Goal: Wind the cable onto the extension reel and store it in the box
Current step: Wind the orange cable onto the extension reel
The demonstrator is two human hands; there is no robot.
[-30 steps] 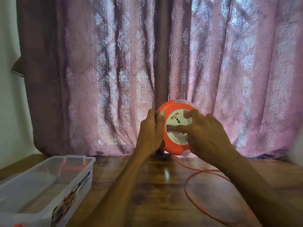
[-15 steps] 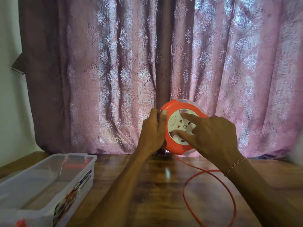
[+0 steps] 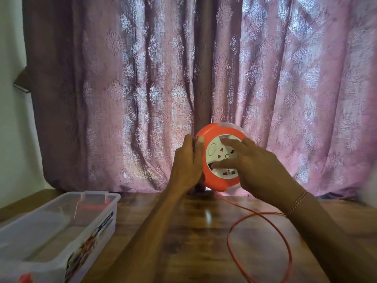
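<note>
Since the earlier pictures the white socket face of the reel (image 3: 219, 160) has turned, so its sockets now sit at other places, and the loop of the cable (image 3: 263, 242) on the bench (image 3: 183, 242) has changed its shape.

From the head camera, the reel stands upright on its edge at the far edge of the bench, just in front of the curtain (image 3: 142, 78), and its back side seems to touch the cloth. The left hand (image 3: 188, 166) grips the left rim of the orange body, with the thumb lying on the front edge and the fingers curled behind it. The right hand (image 3: 255, 164) lies on the white face with the fingers spread and nearly straight; the fingertips press on the face, and the picture does not show whether they hook into it.

The cable comes out under the reel, runs toward the right wrist, then makes a wide loop on the bench and leaves the picture at the lower edge. Part of it is hidden behind the right forearm.

The box (image 3: 98, 209), of clear plastic and without a lid on it, stands at the left near corner, well apart from the reel. Between the box and the cable loop the wood is bare, except where the left forearm crosses above it.
</note>
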